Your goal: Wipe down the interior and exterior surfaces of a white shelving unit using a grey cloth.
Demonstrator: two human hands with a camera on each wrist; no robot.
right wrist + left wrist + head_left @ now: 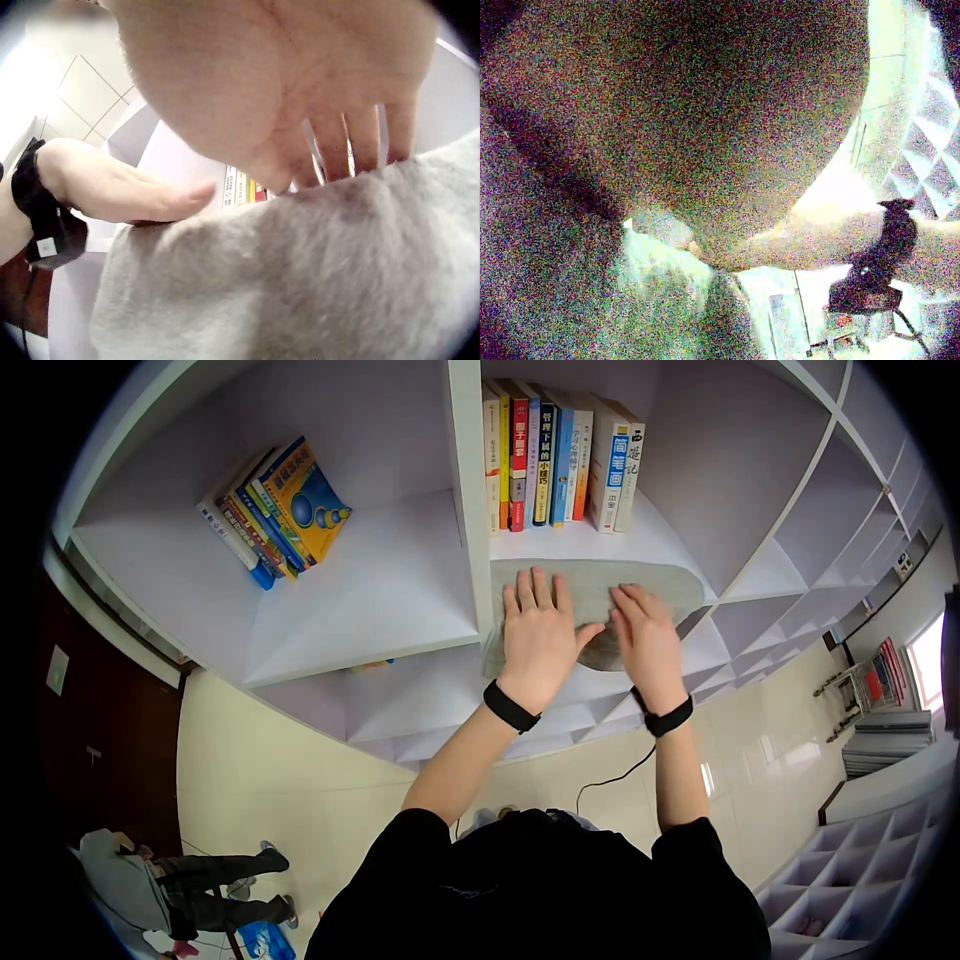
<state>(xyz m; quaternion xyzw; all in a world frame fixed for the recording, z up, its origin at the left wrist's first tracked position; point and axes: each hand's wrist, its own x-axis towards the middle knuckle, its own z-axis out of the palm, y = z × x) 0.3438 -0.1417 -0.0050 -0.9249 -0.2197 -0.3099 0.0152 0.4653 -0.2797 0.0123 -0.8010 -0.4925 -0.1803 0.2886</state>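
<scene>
A grey fuzzy cloth [600, 576] lies along the front of a white shelf and droops over its edge. On it my left hand [540, 640] rests palm down, fingers straight and spread, thumb out to the side. My right hand [652, 645] touches the cloth a little to the right. In the right wrist view, the extended fingers of the right hand [300, 82] meet the top of the cloth [285, 285], and the left hand [120, 187] lies flat on it further along. Heavy grain blurs the left wrist view.
A row of upright books [545, 460] stands behind the cloth. Across a vertical divider [466, 490], several books [275, 510] lean in the left compartment. More white cubbies [800, 560] run off to the right. Another person [170, 890] is at the lower left; a cart [865, 685] stands far right.
</scene>
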